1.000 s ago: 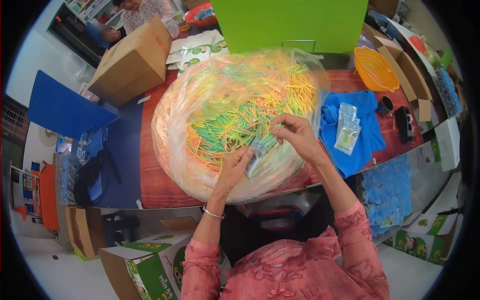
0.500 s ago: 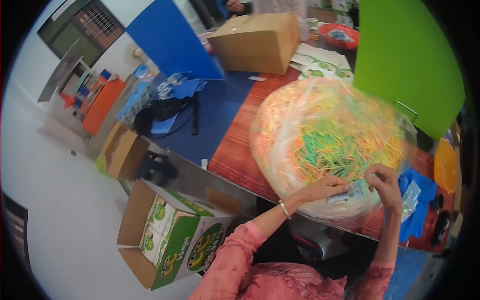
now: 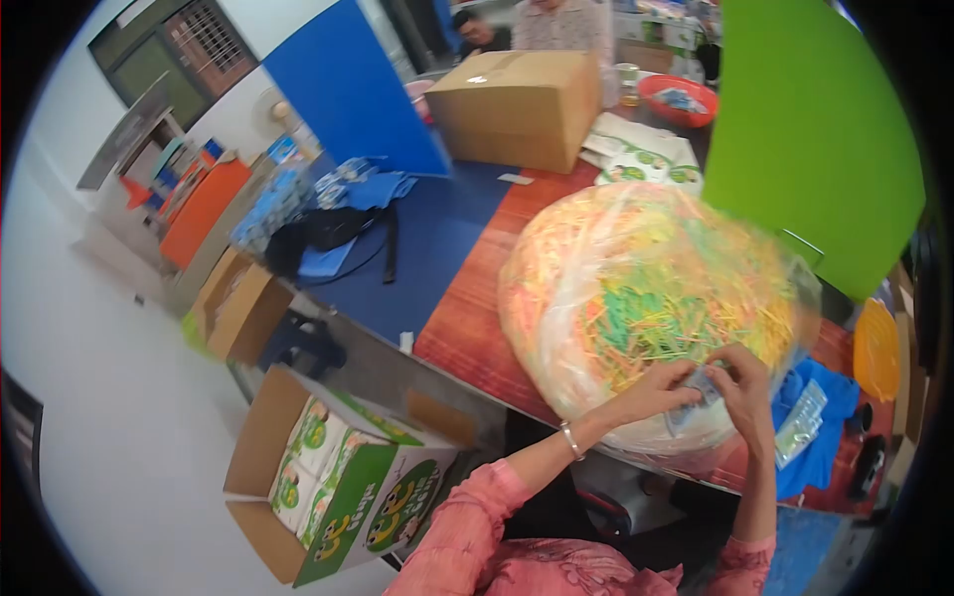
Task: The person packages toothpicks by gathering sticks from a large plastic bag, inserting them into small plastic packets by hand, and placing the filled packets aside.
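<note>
A large clear plastic bag [image 3: 566, 298] full of thin green, yellow and orange sticks lies open on the red table. Over its near edge, my left hand [image 3: 661, 390], with a bracelet at the wrist, pinches a small clear packet [image 3: 693, 399]. My right hand [image 3: 743, 382] has its fingers closed at the packet's upper right side. The packet's contents are too blurred to tell. Several filled packets [image 3: 803, 422] rest on a blue cloth [image 3: 830, 437] to the right of my right hand.
A cardboard box [image 3: 517, 109] and a blue panel [image 3: 358, 94] stand at the back, near two people. A green panel [image 3: 815, 139] rises behind the bag. An orange basket [image 3: 876, 348] is at right, an open carton [image 3: 343, 526] at lower left.
The view has swung left, so the bag and hands appear further right. My right hand held sticks by the packet's opening earlier; now both hands are close together on the packet.
</note>
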The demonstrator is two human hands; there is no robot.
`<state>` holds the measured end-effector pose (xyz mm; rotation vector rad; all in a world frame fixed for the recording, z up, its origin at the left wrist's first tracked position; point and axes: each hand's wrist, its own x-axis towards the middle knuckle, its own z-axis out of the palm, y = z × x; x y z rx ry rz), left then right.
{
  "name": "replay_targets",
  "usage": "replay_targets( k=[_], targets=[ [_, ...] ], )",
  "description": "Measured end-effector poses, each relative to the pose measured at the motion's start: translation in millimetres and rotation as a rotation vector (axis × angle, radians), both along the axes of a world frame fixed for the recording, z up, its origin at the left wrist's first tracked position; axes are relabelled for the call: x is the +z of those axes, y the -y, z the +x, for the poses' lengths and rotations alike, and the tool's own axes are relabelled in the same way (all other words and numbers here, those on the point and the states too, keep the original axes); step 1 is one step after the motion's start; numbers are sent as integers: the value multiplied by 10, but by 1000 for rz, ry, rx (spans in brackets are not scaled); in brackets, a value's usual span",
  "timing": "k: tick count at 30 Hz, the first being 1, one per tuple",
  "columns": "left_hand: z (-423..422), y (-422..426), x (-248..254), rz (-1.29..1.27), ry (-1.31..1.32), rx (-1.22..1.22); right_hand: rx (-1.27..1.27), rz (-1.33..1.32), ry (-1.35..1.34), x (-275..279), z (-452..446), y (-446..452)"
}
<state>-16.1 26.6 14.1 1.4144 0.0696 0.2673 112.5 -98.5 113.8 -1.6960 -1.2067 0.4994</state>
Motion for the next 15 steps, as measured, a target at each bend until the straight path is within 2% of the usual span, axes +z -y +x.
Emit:
replay_targets(
  k=[1,5,9,11,12,13,14,15],
  targets=[
    [-13,10,-5,-13,-18,27,-1,-12,111,74,-28,10],
    [-45,28,-23,-83,46,96,12,28,241,83,-78,26],
    [-56,40,-188,11,1,193,-40,111,361,-106,-148,88],
    [-87,63,-54,36,-16,198,-168,225,236,-202,-236,89],
    [-139,133,17,-57,-38,284,-192,257,288,-303,-241,99],
    [-214,-167,-535,628,-178,402,-209,264,441,-489,-240,61],
    [-231,-57,-245,597,-256,358,-278,376,437,-746,-249,-1],
    [-215,44,31,225,-236,278,-212,285,374,-667,-280,75]
  ],
)
